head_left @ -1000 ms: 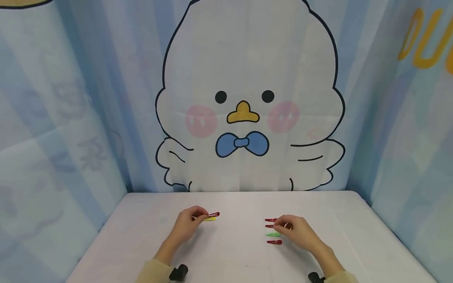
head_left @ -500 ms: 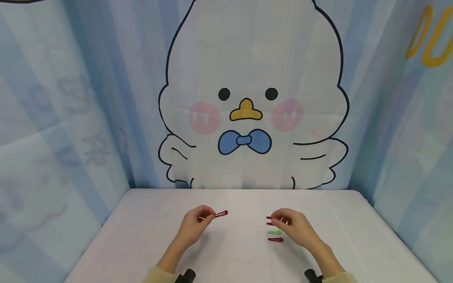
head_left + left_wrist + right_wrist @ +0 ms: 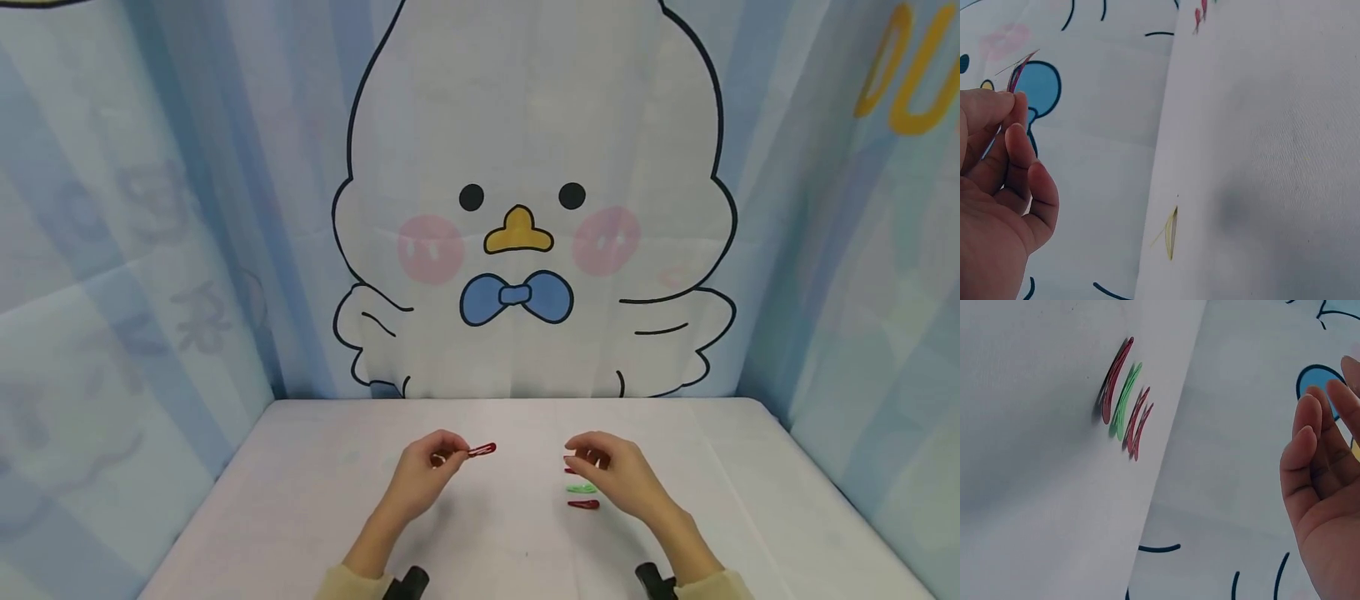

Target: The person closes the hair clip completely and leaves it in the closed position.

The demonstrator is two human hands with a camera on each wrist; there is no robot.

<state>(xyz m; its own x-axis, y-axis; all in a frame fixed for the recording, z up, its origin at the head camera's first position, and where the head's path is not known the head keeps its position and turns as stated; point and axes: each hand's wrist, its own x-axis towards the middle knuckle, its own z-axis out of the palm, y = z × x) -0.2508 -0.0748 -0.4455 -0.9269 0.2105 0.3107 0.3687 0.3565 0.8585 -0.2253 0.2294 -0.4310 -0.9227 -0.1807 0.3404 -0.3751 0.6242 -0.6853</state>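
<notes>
My left hand (image 3: 423,477) pinches a dark red snap hair clip (image 3: 483,450) between thumb and forefinger, held up above the table with its tip pointing right. My right hand (image 3: 621,477) hovers over a column of hair clips, fingers loosely bent and nothing between them. In the right wrist view the column shows a large red clip (image 3: 1116,382), a green clip (image 3: 1125,403) and two thinner red clips (image 3: 1137,420). From the head, the right fingers partly hide the far red ones. A yellow hair clip (image 3: 1172,232) lies on the table below the left hand in the left wrist view.
The white table (image 3: 517,533) ends at a curtain (image 3: 525,358) printed with a cartoon duck. Blue striped curtains (image 3: 847,292) close in both sides. Black wrist cameras (image 3: 407,582) sit at both sleeves.
My left hand has lifted the red clip off beside the yellow one and carried it to the right. The right hand has shifted slightly away from me and left, over the far clips.
</notes>
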